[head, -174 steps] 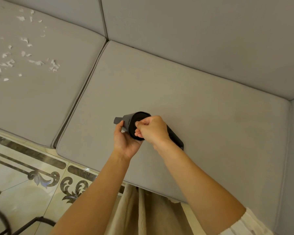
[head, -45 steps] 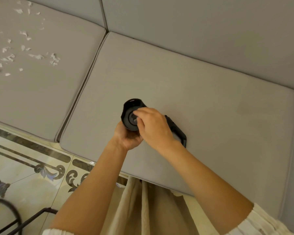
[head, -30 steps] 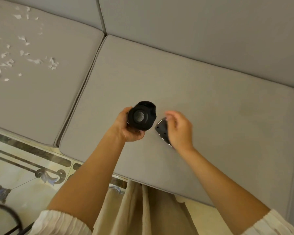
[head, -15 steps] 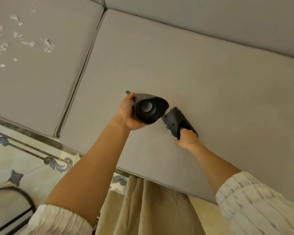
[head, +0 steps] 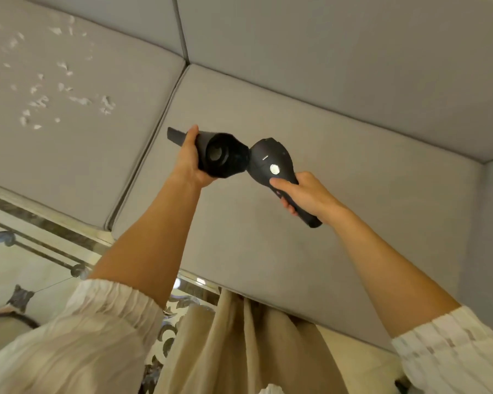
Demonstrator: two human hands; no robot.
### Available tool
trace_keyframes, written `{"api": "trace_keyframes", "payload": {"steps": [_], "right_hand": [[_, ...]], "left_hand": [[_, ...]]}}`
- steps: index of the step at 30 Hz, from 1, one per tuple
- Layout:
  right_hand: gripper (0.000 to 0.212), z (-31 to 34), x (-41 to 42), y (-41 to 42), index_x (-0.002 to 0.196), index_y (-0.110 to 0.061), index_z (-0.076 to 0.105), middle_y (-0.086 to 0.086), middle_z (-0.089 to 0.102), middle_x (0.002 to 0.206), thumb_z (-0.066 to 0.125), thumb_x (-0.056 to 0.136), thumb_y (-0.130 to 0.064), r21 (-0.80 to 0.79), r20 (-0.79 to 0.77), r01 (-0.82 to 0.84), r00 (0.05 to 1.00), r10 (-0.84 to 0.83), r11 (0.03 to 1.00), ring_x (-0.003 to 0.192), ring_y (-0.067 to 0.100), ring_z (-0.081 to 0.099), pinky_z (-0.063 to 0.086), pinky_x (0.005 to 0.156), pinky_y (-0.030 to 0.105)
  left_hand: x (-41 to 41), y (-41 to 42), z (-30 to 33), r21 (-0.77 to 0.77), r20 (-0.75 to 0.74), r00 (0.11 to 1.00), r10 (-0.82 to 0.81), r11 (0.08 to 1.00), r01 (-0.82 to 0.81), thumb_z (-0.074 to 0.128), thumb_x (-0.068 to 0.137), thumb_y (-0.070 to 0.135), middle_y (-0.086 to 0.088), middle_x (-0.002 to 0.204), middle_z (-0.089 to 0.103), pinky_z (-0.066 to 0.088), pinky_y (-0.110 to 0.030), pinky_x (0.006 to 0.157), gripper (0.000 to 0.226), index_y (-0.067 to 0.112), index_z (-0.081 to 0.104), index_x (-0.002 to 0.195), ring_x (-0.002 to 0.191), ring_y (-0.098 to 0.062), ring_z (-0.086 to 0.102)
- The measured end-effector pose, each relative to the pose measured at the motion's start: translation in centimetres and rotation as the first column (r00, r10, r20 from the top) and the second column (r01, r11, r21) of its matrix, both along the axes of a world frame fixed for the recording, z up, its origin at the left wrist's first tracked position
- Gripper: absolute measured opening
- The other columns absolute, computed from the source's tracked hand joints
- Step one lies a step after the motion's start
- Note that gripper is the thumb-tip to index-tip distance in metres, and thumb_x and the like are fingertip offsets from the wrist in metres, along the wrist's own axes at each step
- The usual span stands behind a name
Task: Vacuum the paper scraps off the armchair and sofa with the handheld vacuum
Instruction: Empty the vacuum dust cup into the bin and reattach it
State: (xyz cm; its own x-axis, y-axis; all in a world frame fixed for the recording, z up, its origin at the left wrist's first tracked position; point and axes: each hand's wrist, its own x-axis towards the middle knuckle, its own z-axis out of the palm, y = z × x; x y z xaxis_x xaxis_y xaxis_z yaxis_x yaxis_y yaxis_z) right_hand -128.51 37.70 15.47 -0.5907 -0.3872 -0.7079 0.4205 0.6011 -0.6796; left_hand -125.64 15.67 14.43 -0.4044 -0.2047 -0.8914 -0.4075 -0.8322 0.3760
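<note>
Vacuum parts are held apart in mid-frame, above the grey seat cushion [head: 339, 223] of the sofa. The nozzle half [head: 211, 155], with its narrow tip pointing to the upper left and its round open end turned toward the camera, is gripped by the left hand [head: 187, 163], fingers wrapped round its barrel. The motor body [head: 271, 163], with a round button on top, is gripped at its handle by the right hand [head: 308, 194], thumb laid along the top. The two halves meet at one edge only, set at an angle, not joined.

Paper scraps [head: 54, 89] are scattered over the neighbouring cushion [head: 97, 155] in the upper left of the frame, well apart from both hands. A dark seam [head: 151, 132] runs between the two cushions. The back cushions [head: 325, 52] fill the upper frame, and a side panel is seen at the right edge. Patterned floor tiles [head: 26, 251] are seen at the lower left, beige fabric [head: 239, 351] at the bottom centre, and white sleeves [head: 83, 336] at the lower corners.
</note>
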Motion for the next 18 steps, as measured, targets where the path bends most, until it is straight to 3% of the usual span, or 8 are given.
{"api": "trace_keyframes", "payload": {"steps": [5,11,14,18], "right_hand": [[0.030,5.6,0.8,1.7,0.076,-0.009,0.058,0.004,0.058,0.056,0.061,0.091,-0.034,0.025,-0.060,-0.075,0.995,0.076,0.997,0.044,0.014,0.049,0.044,0.049,0.026],[0.037,9.9,1.4,0.9,0.080,-0.006,0.060,0.003,0.058,0.057,0.062,0.091,-0.041,-0.028,-0.047,-0.178,0.983,0.177,0.984,0.047,0.015,0.050,0.043,0.048,0.024],[0.037,11.3,1.4,0.3,0.081,-0.007,0.062,0.003,0.060,0.058,0.061,0.092,-0.042,-0.015,-0.083,-0.215,0.973,0.213,0.976,0.048,0.013,0.051,0.045,0.049,0.023],[0.037,13.0,1.3,0.6,0.083,-0.007,0.062,0.002,0.059,0.057,0.059,0.093,-0.042,-0.046,-0.115,-0.237,0.966,0.231,0.970,0.047,0.012,0.052,0.045,0.049,0.023]], "left_hand": [[0.2,-1.1,4.2,-0.072,-0.074,0.996,0.058,0.995,-0.063,0.044,0.097,0.055,-0.018,0.119,0.065,0.056,-0.051,0.069,0.057,0.013,0.049,0.137,0.104,-0.036,0.063],[0.6,1.0,7.4,-0.162,-0.130,0.991,0.016,0.986,-0.038,0.058,0.097,0.032,-0.011,0.112,0.064,0.053,-0.053,0.083,0.029,0.012,0.055,0.118,0.101,-0.029,0.064],[1.0,2.2,8.2,-0.193,-0.136,0.989,-0.054,0.981,0.027,0.062,0.094,0.035,-0.008,0.112,0.065,0.050,-0.052,0.093,0.023,0.016,0.057,0.105,0.104,-0.028,0.063],[1.3,3.0,9.3,-0.184,-0.134,0.990,-0.046,0.983,0.021,0.065,0.090,0.042,-0.009,0.113,0.066,0.048,-0.053,0.099,0.030,0.016,0.058,0.105,0.106,-0.030,0.063]]}}
